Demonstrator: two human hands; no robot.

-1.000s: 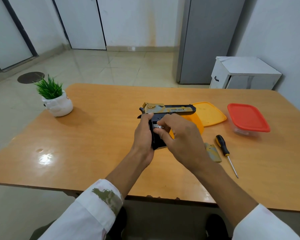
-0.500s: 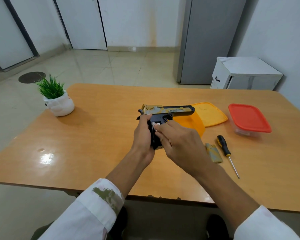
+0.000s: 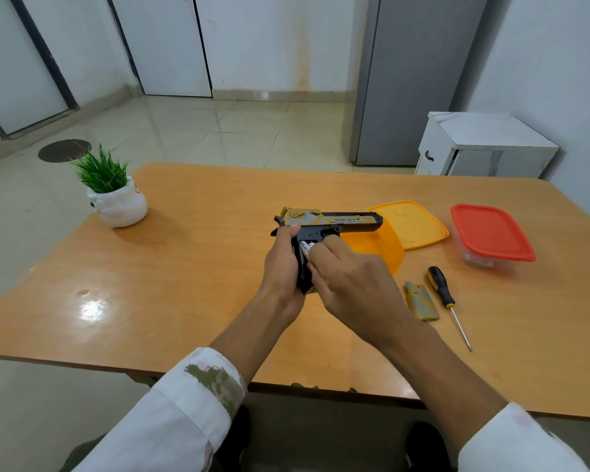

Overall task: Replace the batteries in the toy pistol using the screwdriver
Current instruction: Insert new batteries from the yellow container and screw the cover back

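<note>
Left hand [image 3: 281, 264] is wrapped around the handle of the pistol [image 3: 327, 221], holding it up off the table [image 3: 184, 284] with the barrel pointing away to the right of the grip. Right hand [image 3: 351, 284] comes in from the other side, fingers curled, tips pinching 1 battery [image 3: 305, 247] that sits in the open handle, right next to the left thumb. Can't tell if there's a second battery in there, the hands cover it. Just right of the grip and a bit nearer to me, the tan cover [image 3: 420, 301] lies flat with the screwdriver [image 3: 440, 289] beside it, neither touched. Behind the right hand there's an orange tub [image 3: 378, 247], its lid [image 3: 409, 224] past that, and a red-lidded box [image 3: 491, 233] further right. Potted plant [image 3: 116, 199] is way off to the left.
</note>
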